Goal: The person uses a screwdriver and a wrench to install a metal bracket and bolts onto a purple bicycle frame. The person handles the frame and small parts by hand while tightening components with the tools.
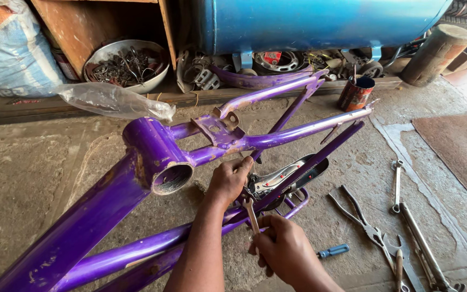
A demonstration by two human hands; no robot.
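Observation:
A purple bicycle frame (136,162) lies on the concrete floor, its open bottom-bracket shell (171,177) facing me. A black and silver saddle (285,176) sits under the frame tubes. My left hand (229,180) rests on the frame beside the saddle, fingers curled at the clamp area. Just below it, my right hand (282,250) is closed around a small open-ended spanner (251,213), whose jaw points up toward the saddle clamp. The clamp itself is hidden by my left hand.
Pliers (360,219), several long spanners (422,243) and a blue-handled screwdriver (333,250) lie to the right. Behind stand a rusty can (355,92), a bowl of scrap metal (128,65), a plastic bag (112,100), a blue tank (309,21), a log (436,54) and a mat (460,151).

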